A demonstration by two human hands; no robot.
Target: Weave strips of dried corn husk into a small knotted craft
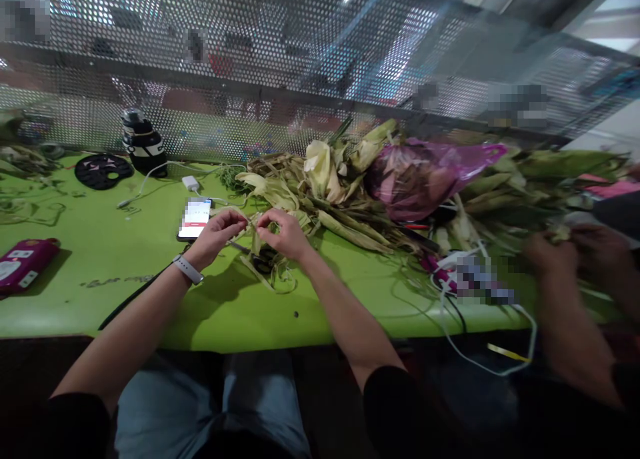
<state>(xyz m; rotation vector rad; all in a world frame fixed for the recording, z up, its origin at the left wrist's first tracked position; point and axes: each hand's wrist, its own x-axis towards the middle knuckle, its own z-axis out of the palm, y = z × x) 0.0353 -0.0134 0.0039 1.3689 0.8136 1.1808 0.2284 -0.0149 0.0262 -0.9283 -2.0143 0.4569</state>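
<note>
Above the green table (125, 246), my left hand (219, 234) and my right hand (286, 234) face each other a short way apart. Fingertips of both are pinched on a thin, pale strip of corn husk (253, 227) that spans the gap. A grey watch band (189, 270) circles the left wrist. Below the hands lies a dark-handled tool (265, 259), probably scissors, partly covered by curled husk shreds (285, 282). Just beyond the left hand rests a lit phone (195, 220). A pile of corn husks (325, 172) spreads behind the right hand.
A pink plastic bag (415, 179) sits on the husks. At the back left are a black bottle (144, 142), a black palette-shaped object (104, 171) and a white charger (191, 183). A magenta box (27, 266) lies left. Another person's hands (555, 249) work at right, near white cables (445, 312).
</note>
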